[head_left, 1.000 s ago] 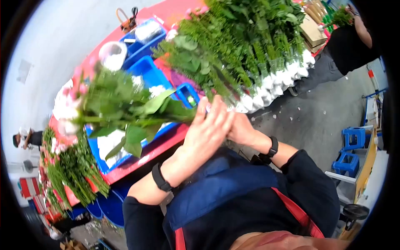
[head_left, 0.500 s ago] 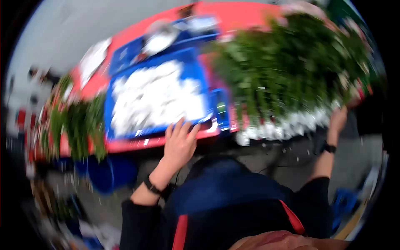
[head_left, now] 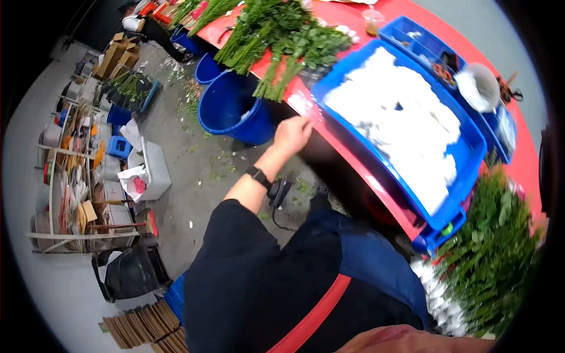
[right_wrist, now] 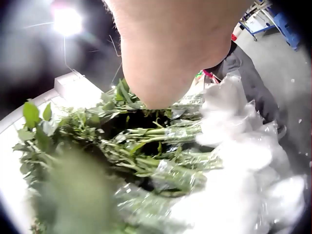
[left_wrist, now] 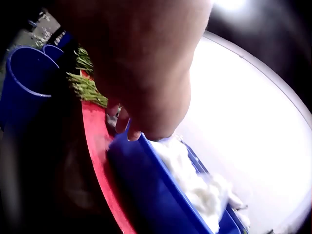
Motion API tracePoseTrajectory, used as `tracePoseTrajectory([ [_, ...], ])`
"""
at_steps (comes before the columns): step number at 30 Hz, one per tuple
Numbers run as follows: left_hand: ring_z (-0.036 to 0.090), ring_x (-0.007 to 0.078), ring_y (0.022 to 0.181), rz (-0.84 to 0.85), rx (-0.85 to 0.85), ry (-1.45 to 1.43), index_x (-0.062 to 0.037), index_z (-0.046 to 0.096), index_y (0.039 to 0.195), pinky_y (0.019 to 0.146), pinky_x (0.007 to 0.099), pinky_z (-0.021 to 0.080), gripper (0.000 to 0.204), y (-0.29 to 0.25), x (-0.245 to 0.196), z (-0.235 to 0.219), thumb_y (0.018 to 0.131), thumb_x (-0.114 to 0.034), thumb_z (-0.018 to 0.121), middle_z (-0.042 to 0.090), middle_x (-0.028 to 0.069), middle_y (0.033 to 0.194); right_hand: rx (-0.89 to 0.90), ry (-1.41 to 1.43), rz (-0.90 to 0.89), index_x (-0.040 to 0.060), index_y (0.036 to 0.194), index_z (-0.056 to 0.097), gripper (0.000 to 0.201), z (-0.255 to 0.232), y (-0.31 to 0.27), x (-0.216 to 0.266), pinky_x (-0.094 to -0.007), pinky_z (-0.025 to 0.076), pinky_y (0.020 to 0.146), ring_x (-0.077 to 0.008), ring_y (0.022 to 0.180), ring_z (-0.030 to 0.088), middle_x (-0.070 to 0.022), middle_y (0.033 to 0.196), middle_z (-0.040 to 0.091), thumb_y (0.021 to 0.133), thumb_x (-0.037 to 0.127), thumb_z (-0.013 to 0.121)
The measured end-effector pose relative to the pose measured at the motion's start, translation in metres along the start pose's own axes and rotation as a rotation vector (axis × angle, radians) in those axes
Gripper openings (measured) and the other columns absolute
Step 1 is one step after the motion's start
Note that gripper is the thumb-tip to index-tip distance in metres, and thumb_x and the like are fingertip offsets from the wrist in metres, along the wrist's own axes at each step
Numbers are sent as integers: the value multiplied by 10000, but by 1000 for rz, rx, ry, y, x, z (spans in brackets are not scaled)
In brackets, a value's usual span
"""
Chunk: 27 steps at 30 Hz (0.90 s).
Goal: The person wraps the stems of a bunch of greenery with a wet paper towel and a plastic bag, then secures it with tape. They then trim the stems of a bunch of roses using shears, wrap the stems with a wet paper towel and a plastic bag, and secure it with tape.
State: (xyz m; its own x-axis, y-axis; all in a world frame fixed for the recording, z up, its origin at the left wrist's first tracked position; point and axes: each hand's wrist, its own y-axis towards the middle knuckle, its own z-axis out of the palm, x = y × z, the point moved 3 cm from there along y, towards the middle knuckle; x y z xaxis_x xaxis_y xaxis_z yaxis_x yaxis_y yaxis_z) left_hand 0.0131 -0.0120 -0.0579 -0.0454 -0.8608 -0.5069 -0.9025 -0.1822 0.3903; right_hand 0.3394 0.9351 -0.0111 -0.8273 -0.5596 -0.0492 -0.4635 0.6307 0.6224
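In the head view my left hand [head_left: 292, 134] hangs loosely curled beside the red table's front edge, with nothing seen in it. The left wrist view has this hand [left_wrist: 151, 87] by one end of a blue tray [left_wrist: 146, 180]; whether it touches the rim is unclear. White pieces [head_left: 394, 112] fill much of the tray [head_left: 471, 144]. My right hand [right_wrist: 165, 63] is over leafy stems [right_wrist: 136, 151] in clear wrap, with white wrapped ends [right_wrist: 243, 151] beside it; its fingers are hidden. The head view does not show this hand.
Loose green stems [head_left: 253, 35] lie on the red table [head_left: 382, 194], near blue buckets [head_left: 226, 109]. A divided blue box [head_left: 424, 50] and a white roll [head_left: 478, 87] are behind the tray. A grey bin [head_left: 156, 170] and a shelf stand at left.
The head view has swung toward the left end of the table. The flower stem both hands held a second ago is out of my hands' visible grasp; the hands have moved apart.
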Motion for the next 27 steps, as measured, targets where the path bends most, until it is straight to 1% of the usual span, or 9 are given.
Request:
tracePoseTrajectory([
  [5, 638, 367, 831, -292, -35, 232, -129, 691, 927, 733, 457, 513, 192, 127, 165, -42, 836, -253, 576, 653, 182, 840, -320, -88, -247, -20, 1138, 568, 345, -84, -40, 123, -474, 464, 840, -393, 973, 573, -225, 1079, 597, 926, 252, 550],
  [11, 624, 362, 990, -497, -56, 412, -117, 679, 1018, 866, 442, 497, 234, 282, 313, -77, 827, -204, 575, 657, 175, 1044, -24, 85, -625, -3, 1137, 578, 338, -204, -91, 412, -470, 437, 896, -364, 996, 568, -184, 1087, 604, 937, 264, 531],
  [14, 538, 333, 1164, -581, -73, 398, -83, 558, 1208, 972, 426, 434, 417, 336, 354, -73, 811, -183, 634, 576, 162, 1236, 81, 189, -805, -9, 1238, 510, 359, -184, -94, 463, -445, 424, 936, -369, 1097, 530, -211, 1204, 544, 945, 197, 529],
  [15, 502, 309, 1210, -472, -192, 439, -85, 553, 1205, 1008, 433, 396, 429, 351, 380, -60, 803, -201, 648, 570, 150, 1246, 116, 220, -872, -13, 1289, 475, 386, -164, -89, 468, -430, 418, 956, -370, 1146, 511, -225, 1259, 515, 948, 161, 529],
  [16, 465, 284, 1256, -359, -311, 476, -88, 548, 1201, 1043, 440, 357, 442, 362, 388, -52, 795, -218, 662, 564, 138, 1256, 151, 252, -936, -18, 1339, 440, 422, -164, -95, 484, -415, 412, 976, -372, 1195, 492, -239, 1313, 485, 952, 125, 529],
  [19, 476, 260, 1229, -644, -22, 510, -107, 591, 1129, 1034, 481, 331, 433, 384, 391, -46, 750, -276, 717, 587, 106, 1205, 297, 398, -893, 7, 1333, 459, 387, -191, -132, 548, -412, 408, 981, -339, 1231, 462, -200, 1327, 472, 952, 53, 511],
  [22, 517, 259, 1148, -547, -58, 638, -107, 630, 1046, 989, 527, 335, 419, 388, 384, -54, 701, -308, 755, 600, 94, 1140, 377, 493, -894, -10, 1305, 476, 368, -210, -153, 595, -402, 389, 995, -324, 1239, 452, -189, 1323, 471, 940, 24, 510],
  [26, 593, 280, 965, -302, -296, 433, -131, 674, 932, 827, 427, 477, 401, 371, 369, -77, 619, -352, 794, 605, 98, 1021, 396, 608, -835, -55, 1222, 520, 336, -230, -176, 654, -390, 409, 965, -353, 1137, 528, -208, 1204, 560, 921, 89, 559],
  [27, 628, 305, 824, -235, -370, 466, -131, 690, 920, 709, 376, 515, 375, 364, 359, -84, 612, -319, 791, 642, 104, 941, 378, 628, -868, -41, 1212, 527, 311, -224, -179, 664, -392, 392, 986, -319, 1175, 506, -182, 1239, 535, 901, -28, 522],
])
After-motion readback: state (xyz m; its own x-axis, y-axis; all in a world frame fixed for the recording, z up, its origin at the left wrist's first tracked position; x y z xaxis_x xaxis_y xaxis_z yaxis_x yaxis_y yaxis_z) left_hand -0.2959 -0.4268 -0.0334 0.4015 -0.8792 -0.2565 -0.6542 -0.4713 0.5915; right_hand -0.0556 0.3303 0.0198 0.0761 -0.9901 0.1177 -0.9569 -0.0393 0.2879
